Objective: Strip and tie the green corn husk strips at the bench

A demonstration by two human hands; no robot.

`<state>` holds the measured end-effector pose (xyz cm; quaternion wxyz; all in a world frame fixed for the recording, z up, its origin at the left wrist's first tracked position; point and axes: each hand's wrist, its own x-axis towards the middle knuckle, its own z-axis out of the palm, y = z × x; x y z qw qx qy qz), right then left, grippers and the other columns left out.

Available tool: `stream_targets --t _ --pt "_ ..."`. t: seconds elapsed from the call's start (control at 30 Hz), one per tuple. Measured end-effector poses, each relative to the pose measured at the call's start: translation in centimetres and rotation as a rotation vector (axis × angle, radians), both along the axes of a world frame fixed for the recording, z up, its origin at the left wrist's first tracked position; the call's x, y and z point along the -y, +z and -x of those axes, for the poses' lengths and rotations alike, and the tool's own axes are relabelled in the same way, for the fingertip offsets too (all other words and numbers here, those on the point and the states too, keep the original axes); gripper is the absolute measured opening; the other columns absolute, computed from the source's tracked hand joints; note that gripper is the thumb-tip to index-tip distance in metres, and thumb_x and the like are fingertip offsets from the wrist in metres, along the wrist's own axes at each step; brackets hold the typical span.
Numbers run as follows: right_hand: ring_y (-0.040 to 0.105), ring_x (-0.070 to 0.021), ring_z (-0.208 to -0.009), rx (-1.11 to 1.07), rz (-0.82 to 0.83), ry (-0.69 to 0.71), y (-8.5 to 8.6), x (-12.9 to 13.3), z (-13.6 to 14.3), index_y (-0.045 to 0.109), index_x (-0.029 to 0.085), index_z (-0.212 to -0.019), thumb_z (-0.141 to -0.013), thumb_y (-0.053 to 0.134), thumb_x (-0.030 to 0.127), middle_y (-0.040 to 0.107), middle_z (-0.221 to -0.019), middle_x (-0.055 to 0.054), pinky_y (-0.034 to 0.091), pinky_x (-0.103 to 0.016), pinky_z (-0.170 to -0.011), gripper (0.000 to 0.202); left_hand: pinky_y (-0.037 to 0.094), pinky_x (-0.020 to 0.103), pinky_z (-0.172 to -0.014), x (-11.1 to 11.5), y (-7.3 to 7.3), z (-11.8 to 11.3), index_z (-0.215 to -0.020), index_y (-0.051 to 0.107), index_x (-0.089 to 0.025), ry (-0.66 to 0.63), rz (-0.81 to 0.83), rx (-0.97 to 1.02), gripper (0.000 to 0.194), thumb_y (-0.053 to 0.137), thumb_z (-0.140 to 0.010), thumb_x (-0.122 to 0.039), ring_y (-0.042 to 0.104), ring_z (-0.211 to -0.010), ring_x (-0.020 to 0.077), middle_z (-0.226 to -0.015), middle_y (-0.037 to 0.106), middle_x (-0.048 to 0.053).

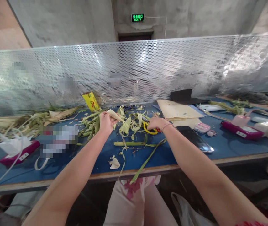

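Over the middle of the blue table, my left hand (107, 123) is closed on a pale, dry leaf (115, 115) that looks like corn husk and stretches to the right. My right hand (156, 123) has its fingers closed around the scissors (150, 131), which have yellow handles; a short stretch of metal blade shows and points left toward the leaf scraps. Curled husk pieces (125, 126) lie between both hands. Nearer me are a green stalk (130, 143), a long green leaf strip (148, 160) reaching over the table's edge, and a small pale scrap (114, 162).
A yellow packet (91, 101) stands behind my left hand. To the right lie tan paper sheets (179, 110), a dark tablet-like device (195, 139), a pink case (202, 127) and a purple power strip (242, 130). Another strip (19, 153) sits left. Perforated metal screen (134, 72) runs behind.
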<state>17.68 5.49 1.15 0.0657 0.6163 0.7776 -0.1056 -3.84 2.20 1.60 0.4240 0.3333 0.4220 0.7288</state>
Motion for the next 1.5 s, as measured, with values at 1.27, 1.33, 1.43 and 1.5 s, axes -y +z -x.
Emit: stream_targets --t 1.27,1.33,1.43,1.5 --pt "0.059 -0.0206 -0.077 -0.445 -0.188 0.257 0.1 3.2 3.3 0.045 0.017 -0.089 -0.067 0.044 0.069 0.062 -0.094 -0.011 0.039 -0.026 -0.056 0.056 0.036 0.018 -0.044 -1.2 -0.7 2.7 -0.067 0.054 -0.016 0.178 -0.148 -0.545 0.014 0.058 -0.065 -0.029 0.038 -0.046 0.0058 -0.053 0.044 -0.004" --pt "0.059 -0.0219 -0.080 -0.439 -0.196 0.267 0.1 3.2 3.4 0.045 0.017 -0.090 -0.067 0.042 0.069 0.061 -0.097 -0.011 0.040 -0.026 -0.058 0.057 0.035 0.017 -0.044 -1.1 -0.8 2.4 -0.066 0.055 -0.016 0.122 -0.152 -0.546 0.009 0.058 -0.065 -0.025 0.038 -0.045 0.0058 -0.052 0.043 -0.005" --pt "0.059 -0.0213 -0.077 -0.435 -0.185 0.276 0.0 3.3 3.4 0.046 0.017 -0.090 -0.069 0.039 0.070 0.062 -0.094 -0.012 0.039 -0.026 -0.057 0.058 0.035 0.018 -0.044 -0.9 -0.9 2.1 -0.067 0.056 -0.017 0.054 -0.153 -0.588 0.006 0.058 -0.065 -0.022 0.037 -0.044 0.0058 -0.051 0.043 -0.005" --pt "0.059 -0.0205 -0.075 -0.443 -0.190 0.285 0.0 3.1 3.4 0.046 0.017 -0.089 -0.069 0.036 0.071 0.062 -0.092 -0.011 0.038 -0.026 -0.056 0.058 0.035 0.018 -0.044 -0.8 -0.9 2.0 -0.068 0.057 -0.017 0.034 -0.149 -0.598 0.008 0.058 -0.065 -0.024 0.039 -0.045 0.0060 -0.052 0.044 -0.005"
